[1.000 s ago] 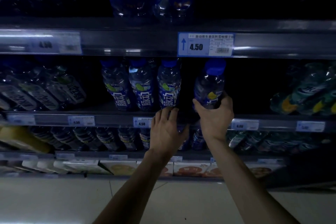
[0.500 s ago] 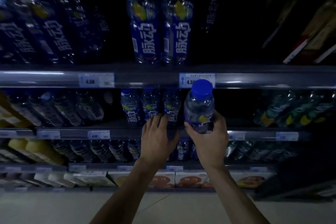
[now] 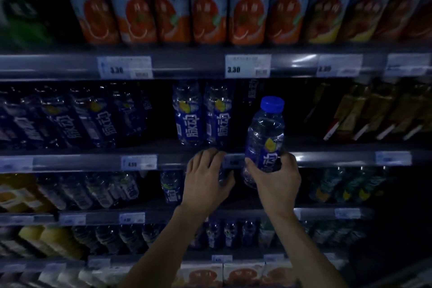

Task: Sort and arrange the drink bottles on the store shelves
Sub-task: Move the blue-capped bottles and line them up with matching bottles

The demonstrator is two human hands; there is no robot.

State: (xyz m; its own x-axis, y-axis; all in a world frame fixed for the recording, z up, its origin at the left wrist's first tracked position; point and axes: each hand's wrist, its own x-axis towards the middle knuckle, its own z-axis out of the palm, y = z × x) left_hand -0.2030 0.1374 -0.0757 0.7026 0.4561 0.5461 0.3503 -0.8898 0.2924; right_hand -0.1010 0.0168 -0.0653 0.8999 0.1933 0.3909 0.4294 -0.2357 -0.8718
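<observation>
Shelves (image 3: 327, 159) were mostly stocked; blue-label rows stood faced, w/ a dark gap right of two upright bottles (image 3: 203, 114). Right hand (image 3: 275, 180) gripped a blue-capped bottle (image 3: 265, 138) by its base, upright, in front of that gap, not yet shelved. Left hand (image 3: 205, 182) lay open-fingered on the shelf edge. Gap depth & small tags: too dark/blurred to read.

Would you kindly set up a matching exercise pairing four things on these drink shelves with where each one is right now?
Things:
1. blue-capped bottle
2. left hand
3. orange cans
4. two upright blue-label bottles

Places:
A. top shelf row
B. resting at the shelf edge, holding nothing
C. gripped in the right hand
D. standing on the shelf just left of the held bottle

Pairs: 1-C, 2-B, 3-A, 4-D
</observation>
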